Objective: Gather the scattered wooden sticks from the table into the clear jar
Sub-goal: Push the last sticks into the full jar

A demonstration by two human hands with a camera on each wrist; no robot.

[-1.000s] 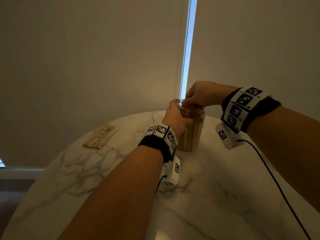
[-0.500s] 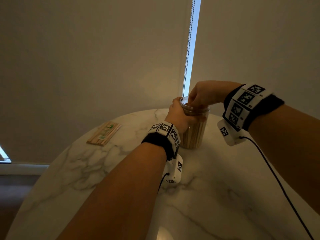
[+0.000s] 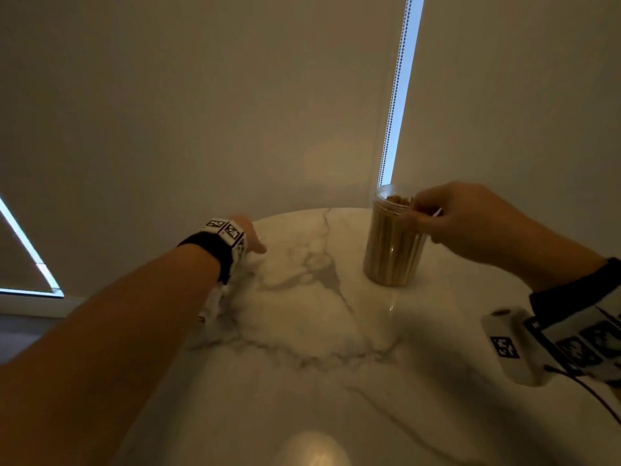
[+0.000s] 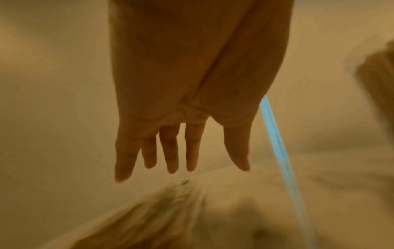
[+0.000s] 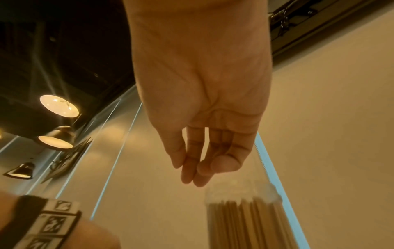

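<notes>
Left hand (image 3: 250,235) reaches over the far left of the marble bench (image 3: 302,381), fingers (image 4: 170,151) straight and spread, holding nothing. A blurred bundle of sticks (image 4: 170,202) lies below it. Clear jar (image 3: 393,243) stands upright, packed with sticks. Right hand (image 3: 460,220) hovers beside its rim, fingers (image 5: 189,165) loosely together, empty.

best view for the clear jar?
Head view: the clear plastic jar packed with wooden sticks stands whole and upright on the white marble table. Right wrist shows only its blurred upper part below the right hand. Left wrist catches a blurred sliver at the frame edge.
</notes>
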